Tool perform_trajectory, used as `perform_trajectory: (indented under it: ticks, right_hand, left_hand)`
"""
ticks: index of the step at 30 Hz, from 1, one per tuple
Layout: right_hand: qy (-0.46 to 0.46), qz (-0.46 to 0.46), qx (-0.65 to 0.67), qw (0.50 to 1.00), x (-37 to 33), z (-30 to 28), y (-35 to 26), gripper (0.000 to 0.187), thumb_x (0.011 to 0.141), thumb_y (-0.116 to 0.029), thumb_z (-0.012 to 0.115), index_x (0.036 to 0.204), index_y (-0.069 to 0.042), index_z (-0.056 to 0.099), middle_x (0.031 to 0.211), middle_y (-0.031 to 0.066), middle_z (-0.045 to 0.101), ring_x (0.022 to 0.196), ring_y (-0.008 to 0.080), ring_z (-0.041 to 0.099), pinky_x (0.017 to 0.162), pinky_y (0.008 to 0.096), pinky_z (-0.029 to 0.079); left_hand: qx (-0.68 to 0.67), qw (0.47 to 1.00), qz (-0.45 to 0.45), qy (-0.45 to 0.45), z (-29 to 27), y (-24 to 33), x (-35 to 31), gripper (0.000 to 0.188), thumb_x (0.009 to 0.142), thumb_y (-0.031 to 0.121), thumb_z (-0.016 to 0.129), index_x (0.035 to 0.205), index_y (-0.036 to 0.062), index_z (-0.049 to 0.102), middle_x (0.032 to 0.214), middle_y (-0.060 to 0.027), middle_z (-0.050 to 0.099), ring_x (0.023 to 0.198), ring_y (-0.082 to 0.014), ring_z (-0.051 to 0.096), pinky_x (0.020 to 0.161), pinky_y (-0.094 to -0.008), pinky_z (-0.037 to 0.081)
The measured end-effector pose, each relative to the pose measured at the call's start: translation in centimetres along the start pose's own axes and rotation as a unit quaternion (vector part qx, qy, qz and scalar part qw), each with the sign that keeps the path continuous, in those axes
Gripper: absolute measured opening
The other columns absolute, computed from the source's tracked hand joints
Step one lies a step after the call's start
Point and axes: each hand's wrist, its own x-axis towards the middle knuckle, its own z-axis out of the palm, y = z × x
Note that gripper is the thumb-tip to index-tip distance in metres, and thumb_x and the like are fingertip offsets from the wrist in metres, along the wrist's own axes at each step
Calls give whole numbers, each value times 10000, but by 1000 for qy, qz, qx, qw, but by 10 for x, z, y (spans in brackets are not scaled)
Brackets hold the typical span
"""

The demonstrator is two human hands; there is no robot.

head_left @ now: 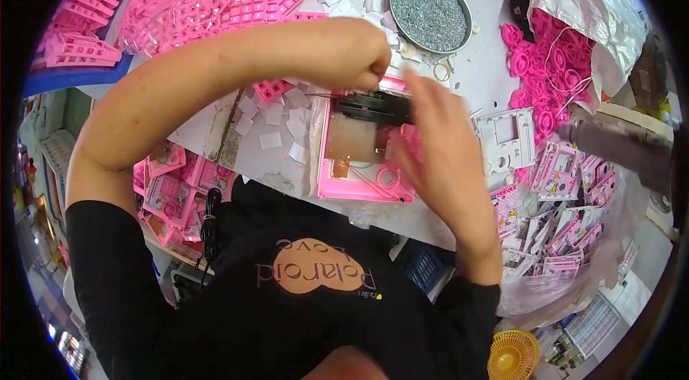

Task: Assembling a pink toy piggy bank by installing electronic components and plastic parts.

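Note:
A pink plastic case (pixel 366 190) lies on the worktable in front of me, with a brownish flat panel (pixel 352 139), thin red wires and a pink ring inside it. Across its far part sits a black plastic part (pixel 377 107). My left hand (pixel 362 53) is closed just above that part, fingers curled down; what they hold, if anything, is hidden. On the case's right side is my right hand (pixel 448 136), blurred by motion. Its fingers are stretched out, with the thumb apart from them, over the case's right edge. A round tin of small metal screws (pixel 430 12) stands just beyond.
Pink keypads (pixel 251 3) in clear plastic pile up at the far left, near a blue crate (pixel 79 78). White paper slips (pixel 271 140) lie scattered. Right of the case are a white plastic frame (pixel 506 139), pink parts (pixel 552 57) spilling from a bag, and a dark tool (pixel 617 147).

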Motion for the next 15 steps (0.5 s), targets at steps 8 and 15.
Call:
perform_trajectory:
  ticks: [8, 15]
  right_hand:
    - [655, -47, 104, 747, -54, -141, 96, 428, 961, -239, 585, 1320, -16, 512, 1146, 227, 655, 951, 335, 650, 979, 486, 496]
    - [230, 46, 549, 802, -17, -117, 126, 547, 962, -205, 633, 1422, 31, 454, 1185, 168, 613, 1055, 285, 605, 1012, 466, 445]
  left_hand:
    - [218, 948, 47, 227, 19, -49, 128, 181, 885, 278, 665, 941, 134, 759, 860, -120, 736, 877, -300, 721, 777, -469, 542]
    - [290, 940, 32, 179, 10, -33, 131, 225, 913, 321, 644, 905, 124, 755, 857, -80, 738, 857, -296, 715, 810, -458, 503]
